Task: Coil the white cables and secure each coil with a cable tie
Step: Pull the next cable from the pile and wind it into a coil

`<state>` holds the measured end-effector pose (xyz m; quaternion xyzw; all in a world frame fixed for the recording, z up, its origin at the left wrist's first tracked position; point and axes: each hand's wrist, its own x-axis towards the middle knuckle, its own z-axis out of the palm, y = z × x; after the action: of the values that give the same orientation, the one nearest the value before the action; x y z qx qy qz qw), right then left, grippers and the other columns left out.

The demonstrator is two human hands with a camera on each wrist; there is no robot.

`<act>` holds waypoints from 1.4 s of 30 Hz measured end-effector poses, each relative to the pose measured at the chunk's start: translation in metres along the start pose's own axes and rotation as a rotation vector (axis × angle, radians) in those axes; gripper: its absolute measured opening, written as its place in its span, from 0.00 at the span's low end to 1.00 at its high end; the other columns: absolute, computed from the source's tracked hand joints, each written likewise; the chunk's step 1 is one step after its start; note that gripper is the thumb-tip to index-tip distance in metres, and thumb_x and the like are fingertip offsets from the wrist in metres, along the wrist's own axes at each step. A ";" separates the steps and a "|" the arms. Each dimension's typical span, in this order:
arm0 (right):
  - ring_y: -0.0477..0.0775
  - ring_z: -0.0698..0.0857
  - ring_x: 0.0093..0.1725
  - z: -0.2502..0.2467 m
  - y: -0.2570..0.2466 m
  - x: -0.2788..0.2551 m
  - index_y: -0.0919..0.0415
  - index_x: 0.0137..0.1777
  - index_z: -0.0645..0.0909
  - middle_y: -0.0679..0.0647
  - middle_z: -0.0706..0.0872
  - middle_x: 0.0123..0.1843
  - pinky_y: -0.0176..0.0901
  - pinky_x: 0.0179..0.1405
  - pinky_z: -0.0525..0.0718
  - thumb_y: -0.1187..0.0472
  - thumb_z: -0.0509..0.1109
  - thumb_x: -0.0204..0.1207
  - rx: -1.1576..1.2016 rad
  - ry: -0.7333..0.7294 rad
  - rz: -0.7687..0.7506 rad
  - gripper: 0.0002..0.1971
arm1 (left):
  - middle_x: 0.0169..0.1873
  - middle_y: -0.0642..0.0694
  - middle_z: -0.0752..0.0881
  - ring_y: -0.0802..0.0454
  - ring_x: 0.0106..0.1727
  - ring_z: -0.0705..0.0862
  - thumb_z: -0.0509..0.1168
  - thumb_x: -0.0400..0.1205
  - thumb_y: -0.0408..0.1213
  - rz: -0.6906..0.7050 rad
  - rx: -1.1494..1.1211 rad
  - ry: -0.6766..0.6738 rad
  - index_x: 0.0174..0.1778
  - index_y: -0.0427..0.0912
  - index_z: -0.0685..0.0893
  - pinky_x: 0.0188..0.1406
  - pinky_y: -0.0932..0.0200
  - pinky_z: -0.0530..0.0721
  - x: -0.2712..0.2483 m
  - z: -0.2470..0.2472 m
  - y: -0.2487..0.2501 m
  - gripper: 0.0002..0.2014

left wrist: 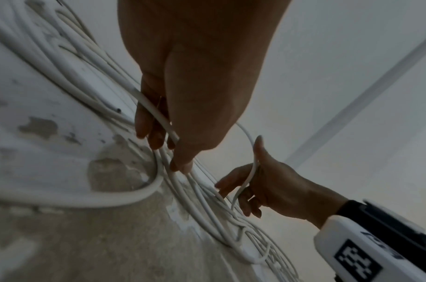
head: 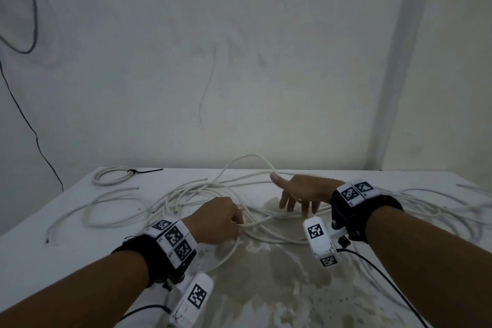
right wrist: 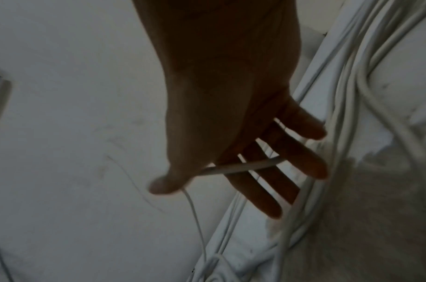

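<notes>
Left hand (head: 217, 221) pinches white cable (head: 255, 224) mid-table, anchoring coil start. Right hand (head: 303, 190) spread, cable loop (head: 250, 158) draped over thumb, likely sizing next turn. Tied coil (head: 111, 174) far left.

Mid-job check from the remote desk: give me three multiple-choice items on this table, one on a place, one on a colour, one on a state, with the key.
1. Where does the finished coil lie?
A. Far-left corner of the table
B. Under the right hand
C. Near edge, centre

2. What colour is the cable tie on that coil?
A. White
B. Black
C. Red

3. How is the left hand?
A. Flat and spread on the table
B. Fingers curled round a white cable
C. Holding a cable tie

Key: 1 A, the coil sits at the table's far-left corner. 2 B, the tie shows dark against the white loops. 3 B, the left wrist view shows its fingers closed round a white cable; the right hand has a loop draped over straight fingers.
</notes>
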<state>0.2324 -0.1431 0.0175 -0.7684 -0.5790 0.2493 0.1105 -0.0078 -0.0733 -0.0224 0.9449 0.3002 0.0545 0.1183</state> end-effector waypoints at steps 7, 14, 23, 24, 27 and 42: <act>0.62 0.88 0.47 -0.013 -0.005 0.083 0.65 0.64 0.83 0.63 0.88 0.59 0.49 0.46 0.85 0.43 0.55 0.88 -0.130 0.311 -0.033 0.26 | 0.44 0.50 0.91 0.56 0.44 0.86 0.71 0.81 0.45 0.073 -0.045 -0.092 0.51 0.44 0.92 0.47 0.59 0.84 0.006 -0.005 -0.014 0.10; 0.66 0.86 0.58 -0.007 0.038 0.160 0.63 0.66 0.80 0.63 0.86 0.63 0.57 0.58 0.86 0.57 0.70 0.78 -0.427 0.293 0.031 0.19 | 0.34 0.60 0.83 0.65 0.34 0.80 0.72 0.80 0.45 0.074 -0.115 -0.131 0.49 0.44 0.89 0.32 0.75 0.73 0.021 0.003 -0.027 0.08; 0.67 0.86 0.56 -0.001 0.076 0.126 0.68 0.60 0.79 0.65 0.86 0.59 0.49 0.50 0.80 0.55 0.66 0.84 -0.425 0.311 0.099 0.15 | 0.37 0.56 0.82 0.59 0.38 0.80 0.71 0.81 0.46 0.055 -0.072 -0.107 0.46 0.44 0.87 0.37 0.67 0.76 0.017 0.004 -0.018 0.09; 0.65 0.87 0.55 0.000 0.076 0.122 0.67 0.59 0.82 0.64 0.87 0.58 0.48 0.50 0.82 0.54 0.66 0.83 -0.427 0.307 0.104 0.16 | 0.36 0.57 0.81 0.60 0.37 0.79 0.70 0.81 0.45 0.050 -0.071 -0.094 0.44 0.45 0.87 0.36 0.67 0.75 0.016 0.005 -0.016 0.08; 0.65 0.86 0.57 -0.010 0.061 0.102 0.65 0.58 0.85 0.63 0.88 0.60 0.49 0.54 0.82 0.53 0.64 0.84 -0.403 0.397 0.080 0.16 | 0.33 0.59 0.78 0.61 0.36 0.76 0.69 0.82 0.44 0.025 -0.067 -0.082 0.41 0.47 0.84 0.35 0.63 0.73 0.013 0.009 -0.014 0.06; 0.57 0.75 0.31 -0.094 -0.039 -0.051 0.56 0.33 0.71 0.48 0.74 0.26 0.45 0.34 0.60 0.36 0.59 0.83 0.149 1.365 -0.265 0.26 | 0.45 0.38 0.90 0.44 0.42 0.87 0.54 0.91 0.47 -0.337 -1.276 0.279 0.59 0.35 0.80 0.45 0.51 0.84 0.011 -0.048 0.047 0.18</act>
<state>0.2370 -0.1679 0.1286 -0.6665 -0.4503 -0.2657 0.5315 0.0186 -0.0952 0.0369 0.6145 0.3649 0.3234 0.6202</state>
